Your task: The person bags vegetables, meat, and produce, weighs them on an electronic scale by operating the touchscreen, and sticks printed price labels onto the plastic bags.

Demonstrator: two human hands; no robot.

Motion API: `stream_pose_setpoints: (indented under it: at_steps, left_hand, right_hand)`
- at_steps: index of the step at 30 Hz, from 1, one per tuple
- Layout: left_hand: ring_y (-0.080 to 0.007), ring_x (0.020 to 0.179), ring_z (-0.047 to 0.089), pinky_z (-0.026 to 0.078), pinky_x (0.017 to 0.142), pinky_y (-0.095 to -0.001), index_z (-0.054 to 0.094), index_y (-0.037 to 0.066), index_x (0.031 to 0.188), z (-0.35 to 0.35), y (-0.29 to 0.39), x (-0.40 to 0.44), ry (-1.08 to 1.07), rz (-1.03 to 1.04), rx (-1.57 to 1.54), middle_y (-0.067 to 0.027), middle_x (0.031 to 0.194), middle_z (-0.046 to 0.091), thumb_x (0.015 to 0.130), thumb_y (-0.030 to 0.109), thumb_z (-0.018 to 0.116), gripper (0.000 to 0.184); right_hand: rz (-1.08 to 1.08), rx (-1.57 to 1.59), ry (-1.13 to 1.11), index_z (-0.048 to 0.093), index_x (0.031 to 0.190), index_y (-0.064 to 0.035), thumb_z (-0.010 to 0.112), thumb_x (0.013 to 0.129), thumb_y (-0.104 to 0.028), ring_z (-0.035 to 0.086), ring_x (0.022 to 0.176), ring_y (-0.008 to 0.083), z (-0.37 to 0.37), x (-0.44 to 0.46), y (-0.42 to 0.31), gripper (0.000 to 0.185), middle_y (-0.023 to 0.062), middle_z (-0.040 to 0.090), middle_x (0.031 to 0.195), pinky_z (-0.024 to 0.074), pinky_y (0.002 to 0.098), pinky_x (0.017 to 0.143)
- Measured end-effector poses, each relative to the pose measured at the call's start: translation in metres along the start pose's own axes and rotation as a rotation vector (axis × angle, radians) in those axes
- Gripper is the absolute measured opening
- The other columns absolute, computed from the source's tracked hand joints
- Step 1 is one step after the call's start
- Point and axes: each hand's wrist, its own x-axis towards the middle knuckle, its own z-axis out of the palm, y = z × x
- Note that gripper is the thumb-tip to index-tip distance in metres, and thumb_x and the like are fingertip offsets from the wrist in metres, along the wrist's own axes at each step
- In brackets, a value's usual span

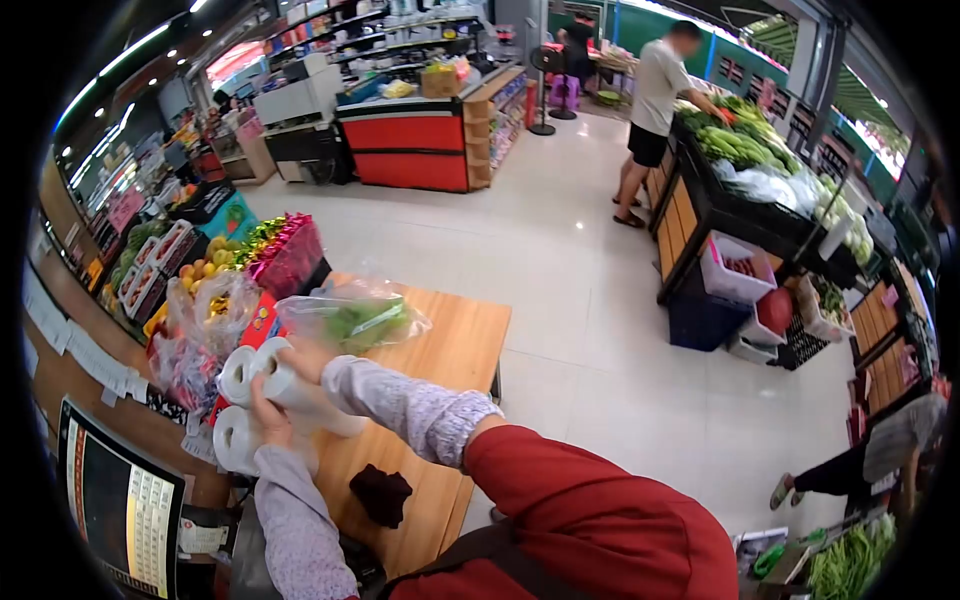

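White cylindrical rolls of thin, plastic-looking sheet [236, 378] are stacked at the left edge of the pale brown wooden worktop [455, 340], as seen in the head view. The upper rolls are touched by both bare hands. The left hand [272, 418] is set against the roll ends with its fingers raised; the right hand [308, 360] is placed just beyond it, blurred. Whether either grip is closed cannot be told. Near the worktop's upper-left corner, a clear plastic bag holding green leafy produce [365, 318] is laid, close to the right hand. A crumpled dark maroon cloth-like item [380, 495] is seen towards the lower end, well apart from the rolls.
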Motion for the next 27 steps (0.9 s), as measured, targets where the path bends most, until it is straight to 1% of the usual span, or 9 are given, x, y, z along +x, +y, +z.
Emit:
stream_pose_setpoints:
  at_steps: [2, 5, 8, 11, 13, 17, 19, 23, 27]
  left_hand:
    - [-0.0218, 0.111, 0.052, 0.041, 0.093, -0.0341, 0.049, 0.002, 0.124, -0.014, -0.010, 0.012, 0.106, 0.027, 0.013, -0.0101, 0.122, 0.053, 0.087, 0.040, 0.050, 0.053]
    - [-0.0244, 0.112, 0.050, 0.038, 0.096, -0.0351, 0.044, 0.004, 0.129, 0.007, -0.010, -0.005, 0.236, 0.084, 0.006, -0.0096, 0.126, 0.051, 0.088, 0.046, 0.047, 0.058]
    - [-0.0252, 0.107, 0.052, 0.041, 0.092, -0.0348, 0.045, -0.001, 0.126, 0.003, -0.011, -0.009, 0.217, 0.139, 0.096, -0.0118, 0.122, 0.052, 0.091, 0.044, 0.042, 0.057]
    - [-0.0246, 0.107, 0.052, 0.040, 0.092, -0.0345, 0.046, -0.002, 0.125, -0.007, -0.010, -0.003, 0.190, 0.145, 0.155, -0.0126, 0.122, 0.052, 0.092, 0.041, 0.043, 0.054]
    - [-0.0243, 0.106, 0.052, 0.040, 0.092, -0.0344, 0.046, -0.002, 0.124, -0.016, -0.013, 0.005, 0.200, 0.156, 0.182, -0.0128, 0.121, 0.052, 0.091, 0.040, 0.044, 0.054]
    - [-0.0240, 0.105, 0.052, 0.040, 0.091, -0.0340, 0.047, -0.002, 0.124, -0.007, -0.008, -0.001, 0.207, 0.167, 0.216, -0.0130, 0.121, 0.052, 0.091, 0.038, 0.045, 0.052]
    - [-0.0238, 0.105, 0.052, 0.040, 0.091, -0.0339, 0.047, -0.002, 0.124, -0.012, -0.011, 0.001, 0.201, 0.182, 0.227, -0.0130, 0.121, 0.052, 0.091, 0.039, 0.045, 0.053]
    - [-0.0233, 0.106, 0.051, 0.040, 0.091, -0.0339, 0.047, -0.001, 0.125, -0.009, -0.010, -0.003, 0.206, 0.205, 0.269, -0.0128, 0.121, 0.052, 0.091, 0.040, 0.045, 0.054]
    - [-0.0234, 0.106, 0.051, 0.040, 0.091, -0.0342, 0.047, -0.001, 0.126, -0.013, -0.008, -0.002, 0.155, 0.195, 0.302, -0.0128, 0.121, 0.052, 0.090, 0.042, 0.046, 0.056]
  right_hand:
    - [0.083, -0.024, 0.022, 0.058, 0.111, -0.0037, 0.042, 0.086, -0.038, 0.053, 0.105, 0.0311, 0.005, 0.001, -0.003, 0.045, 0.0173, 0.059, 0.110, 0.0381, 0.0379, 0.093]
    - [0.112, -0.100, 0.077, 0.059, 0.109, -0.0034, 0.040, 0.087, -0.040, 0.054, 0.104, 0.0328, 0.006, 0.002, -0.005, 0.047, 0.0190, 0.060, 0.108, 0.0387, 0.0382, 0.091]
    - [0.105, -0.052, 0.146, 0.059, 0.104, -0.0018, 0.037, 0.089, -0.042, 0.057, 0.096, 0.0346, 0.011, 0.001, -0.005, 0.049, 0.0198, 0.061, 0.101, 0.0413, 0.0398, 0.086]
    - [0.176, -0.123, 0.170, 0.059, 0.098, -0.0005, 0.040, 0.088, -0.041, 0.060, 0.086, 0.0348, 0.006, -0.003, -0.009, 0.046, 0.0204, 0.062, 0.091, 0.0442, 0.0414, 0.079]
    - [0.174, -0.080, 0.296, 0.059, 0.092, -0.0003, 0.045, 0.087, -0.036, 0.060, 0.079, 0.0340, 0.007, -0.003, -0.010, 0.039, 0.0204, 0.062, 0.084, 0.0455, 0.0407, 0.073]
    - [0.121, -0.073, 0.281, 0.057, 0.092, 0.0006, 0.051, 0.086, -0.031, 0.060, 0.078, 0.0317, -0.001, -0.011, -0.009, 0.032, 0.0195, 0.062, 0.081, 0.0459, 0.0385, 0.072]
    - [-0.047, 0.066, 0.344, 0.057, 0.096, 0.0010, 0.054, 0.083, -0.024, 0.059, 0.076, 0.0325, 0.003, -0.013, 0.001, 0.028, 0.0201, 0.060, 0.081, 0.0460, 0.0385, 0.073]
    - [-0.092, 0.312, 0.266, 0.058, 0.098, 0.0008, 0.054, 0.082, -0.016, 0.061, 0.085, 0.0281, 0.005, -0.005, 0.013, 0.024, 0.0188, 0.062, 0.089, 0.0470, 0.0364, 0.075]
    - [-0.129, -0.051, 0.265, 0.061, 0.097, -0.0014, 0.053, 0.077, -0.012, 0.059, 0.091, 0.0327, 0.003, -0.005, 0.016, 0.024, 0.0212, 0.062, 0.095, 0.0476, 0.0383, 0.077]
